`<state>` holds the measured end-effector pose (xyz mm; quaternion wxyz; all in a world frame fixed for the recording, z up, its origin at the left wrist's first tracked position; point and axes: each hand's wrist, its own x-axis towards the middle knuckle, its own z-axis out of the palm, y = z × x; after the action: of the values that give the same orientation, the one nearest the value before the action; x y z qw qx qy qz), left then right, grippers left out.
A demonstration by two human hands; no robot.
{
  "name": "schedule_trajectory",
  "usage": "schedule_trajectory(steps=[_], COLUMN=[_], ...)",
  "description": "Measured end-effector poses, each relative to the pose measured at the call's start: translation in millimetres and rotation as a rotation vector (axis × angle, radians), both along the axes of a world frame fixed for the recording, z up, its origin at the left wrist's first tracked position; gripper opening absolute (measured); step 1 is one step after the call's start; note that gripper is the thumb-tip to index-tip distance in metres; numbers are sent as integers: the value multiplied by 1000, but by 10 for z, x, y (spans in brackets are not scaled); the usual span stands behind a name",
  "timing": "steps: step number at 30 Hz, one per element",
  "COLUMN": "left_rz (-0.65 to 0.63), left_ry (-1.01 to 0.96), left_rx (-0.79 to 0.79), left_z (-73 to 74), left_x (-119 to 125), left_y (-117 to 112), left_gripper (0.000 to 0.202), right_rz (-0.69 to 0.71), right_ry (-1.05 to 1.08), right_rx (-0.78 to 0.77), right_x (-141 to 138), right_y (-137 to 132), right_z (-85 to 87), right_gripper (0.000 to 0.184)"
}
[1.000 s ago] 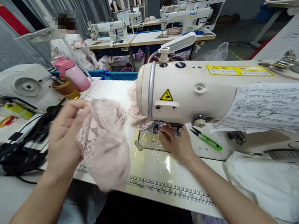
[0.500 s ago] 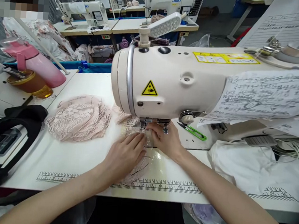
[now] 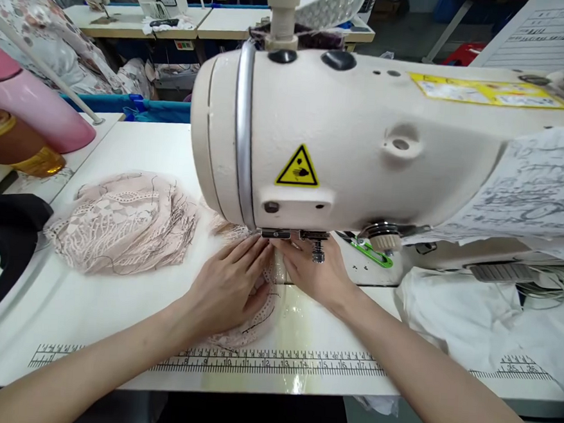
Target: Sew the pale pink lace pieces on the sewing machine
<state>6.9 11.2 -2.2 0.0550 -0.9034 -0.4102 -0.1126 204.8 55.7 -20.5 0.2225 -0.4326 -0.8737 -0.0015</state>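
Pink lace fabric (image 3: 249,328) lies under the needle area of a white sewing machine (image 3: 355,133), its near end curving toward me. My left hand (image 3: 231,285) rests flat on the lace, fingers stretched toward the presser foot. On the other side, my right hand (image 3: 319,269) has its fingers bent in at the fabric's edge, close to the left fingertips. The machine head and its metal fittings partly cover the right fingers and the needle. More of the lace shows behind my left hand.
A heap of pink lace (image 3: 126,223) lies on the left. Green thread snips (image 3: 375,253) and white cloth (image 3: 458,314) are to the right. A ruler strip (image 3: 300,364) runs along the front edge. Pink bottle (image 3: 42,111) and amber jar (image 3: 21,145) stand left. A person in floral clothing (image 3: 47,40) is beyond.
The view has moved closer to the machine head. Both hands stay at the needle area; the left fingertips now reach the presser foot, and the right fingers are more covered.
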Motion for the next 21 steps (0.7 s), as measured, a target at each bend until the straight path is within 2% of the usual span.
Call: schedule_trajectory(steps=[7, 12, 16, 21], left_rz=[23, 26, 46, 53], left_ry=[-60, -64, -56, -47], left_rx=[-55, -70, -67, -45], left_z=[-51, -47, -56, -57], left_x=[-45, -43, -22, -6], left_y=[70, 106, 94, 80], left_gripper=[57, 55, 56, 57], right_rz=[-38, -38, -38, -42], right_ry=[-99, -48, -101, -159], right_rx=[23, 66, 95, 35], right_x=[-28, -3, 1, -16], right_y=[-50, -72, -79, -54], right_z=[-100, -192, -167, -116], right_gripper=[43, 43, 48, 50])
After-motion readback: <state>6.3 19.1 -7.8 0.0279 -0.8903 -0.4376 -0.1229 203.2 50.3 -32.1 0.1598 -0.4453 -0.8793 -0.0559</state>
